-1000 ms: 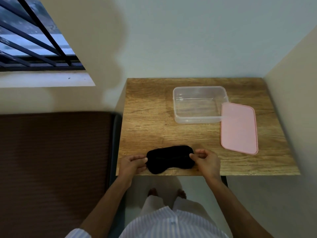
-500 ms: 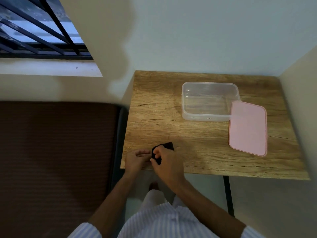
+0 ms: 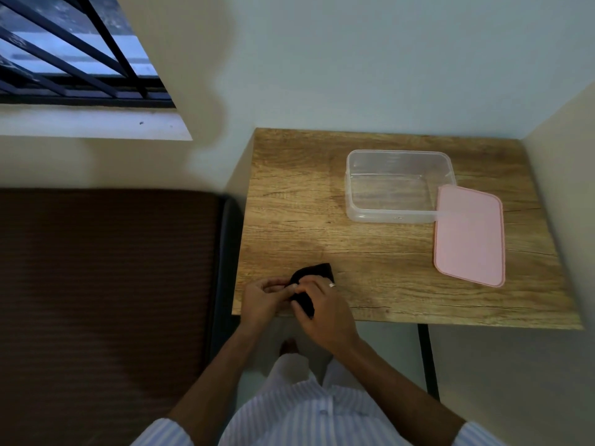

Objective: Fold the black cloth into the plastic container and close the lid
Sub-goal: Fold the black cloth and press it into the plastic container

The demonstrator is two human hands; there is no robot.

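Room: pale walls meet in a corner behind one wooden table (image 3: 370, 252); one barred window (image 3: 74, 56) sits high on the wall, well apart from the table on its left side.
Beside the table: one dark brown ribbed surface (image 3: 103, 284) lies against the table's left edge.
Writing: no brand, label or lettering can be read on anything; a small dark mark on the container's near wall is too small to make out.
Container: one clear plastic container (image 3: 397, 217), open, stands on the far right part of the table.
Lid: one pink lid (image 3: 468, 235) lies flat on the table, touching the container's near right corner.
Cloth: one black cloth (image 3: 317, 272), bunched small, sits at the table's near edge, well apart from the container, partly hidden by the hands.
Left hand: left hand (image 3: 262, 299) is at the table's near edge, fingertips pinched on the cloth's left end.
Right hand: right hand (image 3: 325, 309) lies over the cloth, fingers curled round it and meeting the left fingertips; one ring (image 3: 332, 285) shows on a finger.
Clothing: two striped sleeves (image 3: 161, 432) and a striped shirt front fill the bottom of the view.
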